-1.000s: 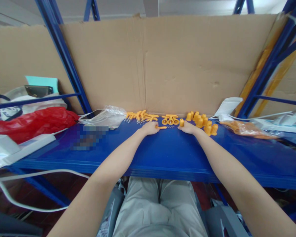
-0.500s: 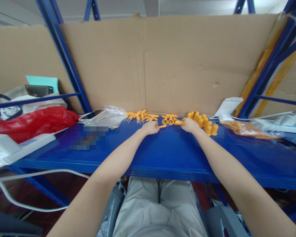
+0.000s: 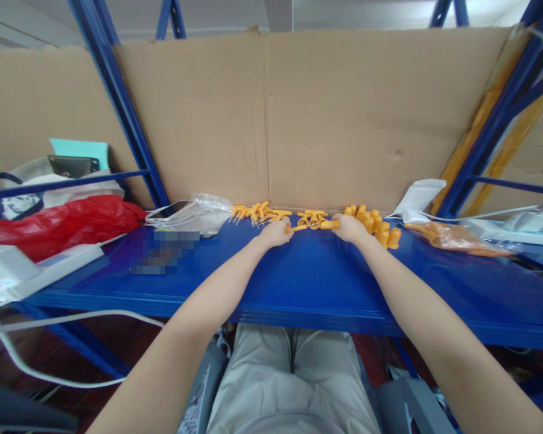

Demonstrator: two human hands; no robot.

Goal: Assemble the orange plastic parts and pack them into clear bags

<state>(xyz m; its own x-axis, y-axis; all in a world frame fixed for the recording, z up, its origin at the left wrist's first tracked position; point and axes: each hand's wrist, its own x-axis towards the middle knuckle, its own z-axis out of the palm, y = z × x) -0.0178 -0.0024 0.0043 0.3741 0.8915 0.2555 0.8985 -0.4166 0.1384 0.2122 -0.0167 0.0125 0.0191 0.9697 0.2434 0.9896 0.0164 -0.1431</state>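
My left hand [image 3: 277, 234] is closed on the handle of a yellow corkscrew [image 3: 300, 227], whose shaft points right. Pinched in my right hand [image 3: 348, 228] is a yellow sleeve [image 3: 329, 224], its end turned toward the corkscrew's tip. The two parts are nearly in line; whether they touch is too small to tell. Behind them lie a few assembled yellow corkscrews [image 3: 312, 214]. Left of these is a row of yellow T-shaped handles with metal spirals [image 3: 257, 211]. Several yellow sleeves [image 3: 380, 229] stand upright beside my right hand.
A blue shelf table [image 3: 312, 283] carries everything, with a cardboard panel [image 3: 344, 120] behind. Left are clear plastic bags [image 3: 199, 217], a red bag [image 3: 81, 220] and a white box [image 3: 54, 271]. Right are an orange-filled plastic bag [image 3: 457, 237], cables and a white power strip [image 3: 511, 231].
The corkscrew in my left hand has been raised slightly and brought more in line with the sleeve. My right hand has barely moved and keeps its hold.
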